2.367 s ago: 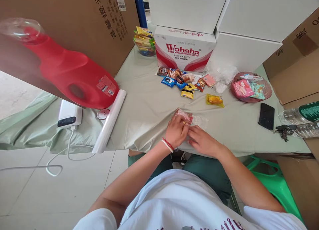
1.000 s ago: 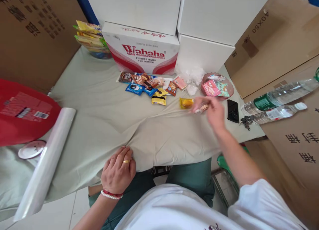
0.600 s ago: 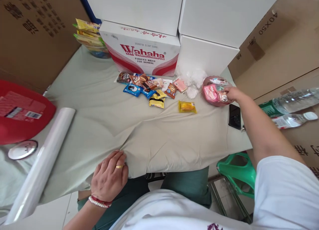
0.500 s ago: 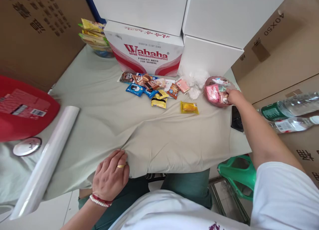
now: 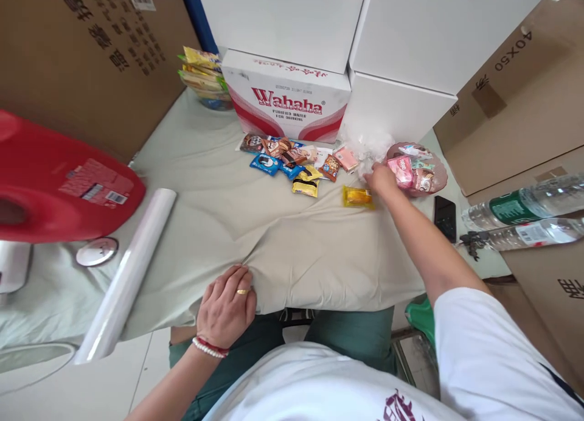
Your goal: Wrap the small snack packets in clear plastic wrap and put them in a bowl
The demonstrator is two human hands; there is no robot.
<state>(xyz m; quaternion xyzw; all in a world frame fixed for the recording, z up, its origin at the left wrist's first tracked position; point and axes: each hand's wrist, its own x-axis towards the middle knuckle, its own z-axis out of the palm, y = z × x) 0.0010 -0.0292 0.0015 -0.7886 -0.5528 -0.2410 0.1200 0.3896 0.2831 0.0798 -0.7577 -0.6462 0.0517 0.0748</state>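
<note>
1. Shows a white-and-red Wahaha carton (image 5: 287,95) at the back of a cloth-covered surface (image 5: 314,244); serves as the landmark for every place below.
2. Includes some crumpled clear plastic (image 5: 374,142) just off the carton's front right corner, between a heap of snack packets (image 5: 292,157) and a pink see-through bowl (image 5: 440,179).
3. Has a right hand (image 5: 381,179) reaching to the carton's front right, fingertips at the near edge of the plastic. Cannot tell the grip: pinching or only touching.
4. Has a left hand (image 5: 225,305) well in front of the carton, roughly in line with its left end, palm down at the surface's near edge; appears released and relaxed, with nothing visible in the fingers.
5. Suggests, for the plastic, very light, soft, slippery handling; probably best taken by a gathered fold.
6. Includes a yellow packet (image 5: 357,197) in front of the carton and to its right, just beside the right hand. Looks light, slick and perhaps crushable inside; best held gently across the sides.
7. Reads on the carton: "Wahaha" in large red letters, then "PURIFIED WATER FOR DRINKING".
8. Reads "40X50" on a brown box (image 5: 515,62) far right of the carton, near Chinese characters. Cannot make out the small print on the snack wrappers.
</note>
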